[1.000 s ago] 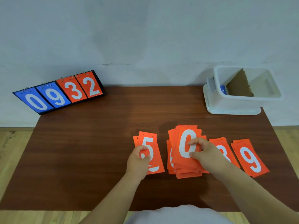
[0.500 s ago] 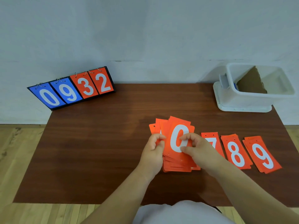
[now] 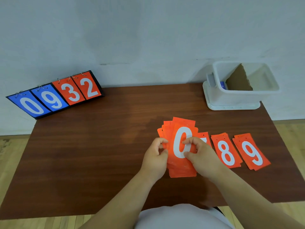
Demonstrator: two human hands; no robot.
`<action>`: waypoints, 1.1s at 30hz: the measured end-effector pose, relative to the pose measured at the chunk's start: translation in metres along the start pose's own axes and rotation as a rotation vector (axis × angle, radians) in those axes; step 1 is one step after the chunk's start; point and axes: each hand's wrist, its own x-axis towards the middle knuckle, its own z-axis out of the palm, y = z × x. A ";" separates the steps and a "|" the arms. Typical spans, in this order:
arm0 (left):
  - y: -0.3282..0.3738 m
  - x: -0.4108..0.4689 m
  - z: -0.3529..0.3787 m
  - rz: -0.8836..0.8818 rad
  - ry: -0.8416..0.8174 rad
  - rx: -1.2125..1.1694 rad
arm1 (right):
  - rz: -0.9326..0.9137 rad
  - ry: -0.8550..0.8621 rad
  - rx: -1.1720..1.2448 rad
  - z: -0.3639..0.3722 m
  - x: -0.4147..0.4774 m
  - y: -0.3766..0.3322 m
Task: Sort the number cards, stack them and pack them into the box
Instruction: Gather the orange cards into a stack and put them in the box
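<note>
We see a dark wooden table that fills most of the view, with wide bare wood to the left of the work and a strip of it between the cards and the near edge. At the far left corner a flip scoreboard leans, showing 0, 9, 3, 2. At the far right corner stands the white plastic box, open on top, with a brown cardboard piece slanted inside. The fanned pile of orange number cards lies right of centre, its long axis running away from the person and its upper ends splayed towards the left. The left hand pinches the pile's left edge with curled fingers. The right hand rests across the right side and pinches the top 0 card between thumb and forefinger. So the pile sits directly between the two hands. The box lies beyond it and to the right, which puts the right hand nearer to it. To the right lie the 9 stack and the 8 stack, just apart from each other, and a 7 card half hidden by the right hand and the pile. We judge that squaring the pile needs inward pressure from both sides. The right side is crowded, so any spreading belongs on the left.
</note>
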 end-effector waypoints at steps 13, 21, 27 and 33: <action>-0.026 0.044 0.118 -0.402 0.209 0.643 | 0.120 0.129 -0.072 -0.146 0.021 0.101; -0.025 0.053 0.154 -0.537 0.310 0.752 | 0.158 0.017 -0.075 -0.187 0.032 0.137; -0.027 0.050 0.156 -0.649 0.390 0.577 | 0.134 -0.032 -0.069 -0.194 0.041 0.145; -0.024 0.047 0.158 -0.630 0.381 0.723 | 0.121 -0.028 -0.025 -0.187 0.039 0.137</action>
